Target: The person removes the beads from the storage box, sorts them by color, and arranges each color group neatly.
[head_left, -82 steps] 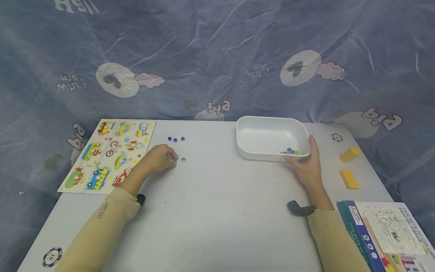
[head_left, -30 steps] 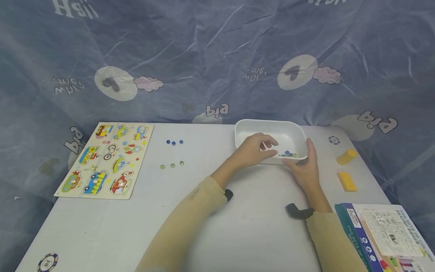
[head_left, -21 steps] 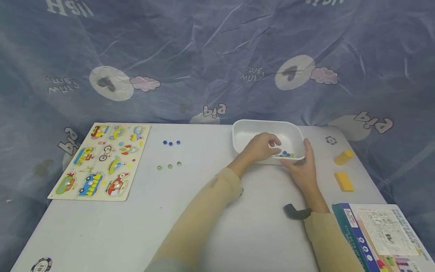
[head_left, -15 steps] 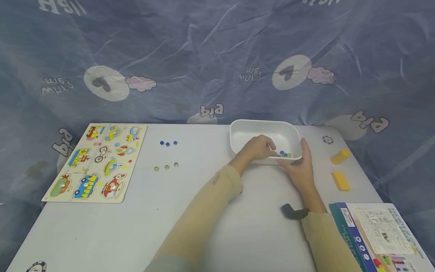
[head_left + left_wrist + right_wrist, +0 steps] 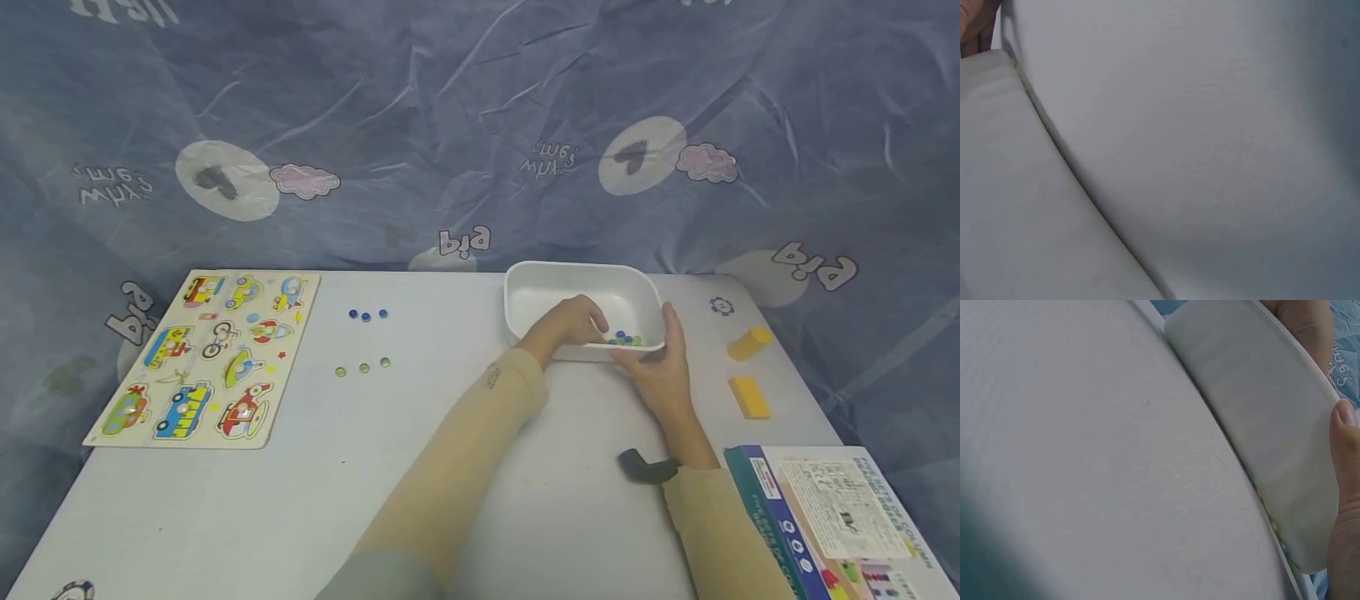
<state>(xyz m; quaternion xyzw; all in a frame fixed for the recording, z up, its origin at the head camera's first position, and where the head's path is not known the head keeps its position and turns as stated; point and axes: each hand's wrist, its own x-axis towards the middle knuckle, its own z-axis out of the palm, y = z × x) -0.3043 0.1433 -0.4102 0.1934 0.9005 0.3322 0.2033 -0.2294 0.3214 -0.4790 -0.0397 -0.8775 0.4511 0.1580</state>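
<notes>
A white tray (image 5: 557, 286) stands toward the back of the table, with several blue and green glass beads (image 5: 625, 338) in its front right corner. My left hand (image 5: 572, 322) reaches over the front rim, fingers bent down inside beside these beads. Its fingertips are hidden, so I cannot tell if they pinch one. My right hand (image 5: 666, 368) grips the tray's front right corner, and in the right wrist view the thumb (image 5: 1346, 440) presses on the rim. Farther left lie a row of three blue beads (image 5: 366, 317) and a row of three green beads (image 5: 363, 368).
A wooden picture puzzle board (image 5: 206, 358) lies at the left. On the right are a yellow cylinder (image 5: 748, 343), a yellow block (image 5: 749, 397) and a boxed set (image 5: 832, 508). A patterned blue cloth (image 5: 420, 125) hangs behind the table.
My left hand has left the green row, where three green beads now lie, and moved right to the tray. Its fingers have since dipped lower inside. My right hand keeps its grip on the tray.
</notes>
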